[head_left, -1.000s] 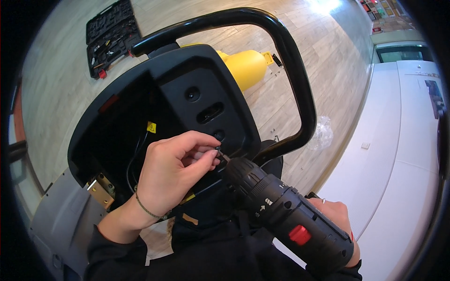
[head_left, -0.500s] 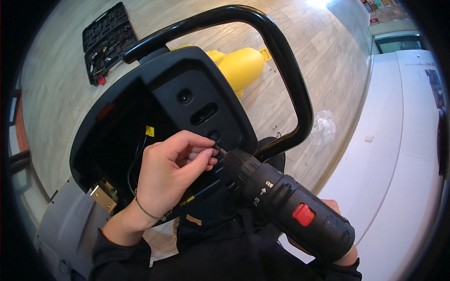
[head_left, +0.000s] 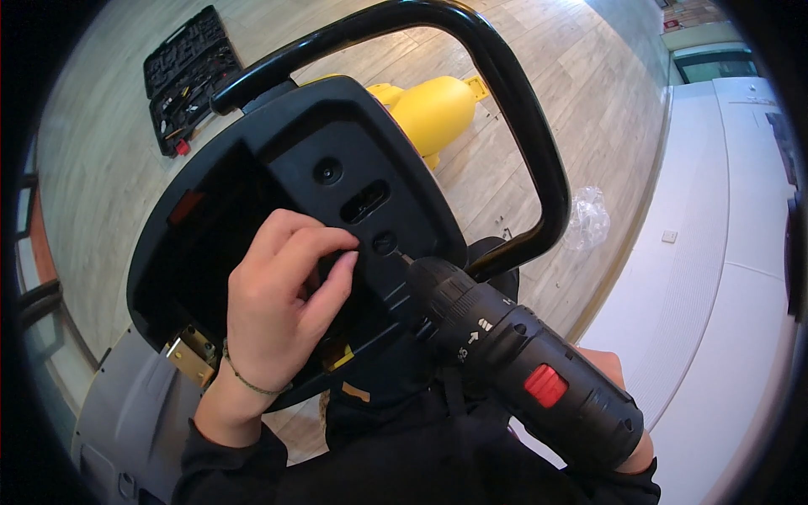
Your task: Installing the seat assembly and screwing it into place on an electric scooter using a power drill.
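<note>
Matt black plastic cylindrical power drill (head_left: 505, 337); black moulded-plastic panel (head_left: 370, 160), smooth, low sheen. Thick black curved tubular handle (head_left: 523, 118), glossy. Gold-toned angled metal bracket (head_left: 189, 364) shiny, crumpled clear plastic bag (head_left: 588, 220) glossy.

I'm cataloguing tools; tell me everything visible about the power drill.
The power drill has a black, plastic-looking body with a red piece on top, white markings on its collar, and a black chuck holding a slim metal bit. It slants toward the upper left, its bit tip by a round recess in the black panel. The right hand holds it, partly hidden behind the body; whether the bit spins is unclear.
</note>
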A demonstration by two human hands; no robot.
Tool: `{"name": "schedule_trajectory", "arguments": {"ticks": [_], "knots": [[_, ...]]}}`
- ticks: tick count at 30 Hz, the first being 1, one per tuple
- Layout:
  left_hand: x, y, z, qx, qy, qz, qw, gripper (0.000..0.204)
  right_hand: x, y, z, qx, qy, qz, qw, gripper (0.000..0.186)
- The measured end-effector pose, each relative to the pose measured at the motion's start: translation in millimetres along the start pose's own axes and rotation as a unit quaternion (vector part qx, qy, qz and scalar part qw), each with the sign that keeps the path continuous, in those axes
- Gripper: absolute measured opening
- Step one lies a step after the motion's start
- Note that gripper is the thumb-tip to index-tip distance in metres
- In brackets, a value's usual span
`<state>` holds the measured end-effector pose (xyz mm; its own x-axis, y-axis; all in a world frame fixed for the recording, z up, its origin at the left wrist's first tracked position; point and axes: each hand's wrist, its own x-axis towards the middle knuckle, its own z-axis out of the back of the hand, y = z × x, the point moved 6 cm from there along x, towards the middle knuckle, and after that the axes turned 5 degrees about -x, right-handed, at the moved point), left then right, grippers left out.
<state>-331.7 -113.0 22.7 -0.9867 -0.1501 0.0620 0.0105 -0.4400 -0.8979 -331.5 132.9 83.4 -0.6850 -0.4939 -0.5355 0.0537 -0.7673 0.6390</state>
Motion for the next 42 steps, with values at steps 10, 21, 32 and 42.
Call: {"name": "schedule_trajectory", "arguments": {"ticks": [10,21,32,42], "knots": [[15.6,-41.0,-28.4,0.282,0.087,-0.152,0.943,0.009,-20.1,-21.3,-5.1,-0.050,-0.057,0.083,0.994,0.037],[25.5,-60.2,-56.0,0.441,0.294,-0.105,0.842,0.009,-47.3,-75.3,-25.8,0.097,-0.153,0.141,0.973,0.037],[11.6,-61.2,-44.0,0.324,0.149,-0.003,0.934,0.011,-65.3,-97.1,-26.1,0.022,-0.215,0.296,0.930,0.025],[-32.7,-8.7,-43.9,-0.465,-0.037,0.318,0.825,0.027,-43.2,-60.6,-31.4,0.070,-0.158,0.253,0.952,0.032]]}}
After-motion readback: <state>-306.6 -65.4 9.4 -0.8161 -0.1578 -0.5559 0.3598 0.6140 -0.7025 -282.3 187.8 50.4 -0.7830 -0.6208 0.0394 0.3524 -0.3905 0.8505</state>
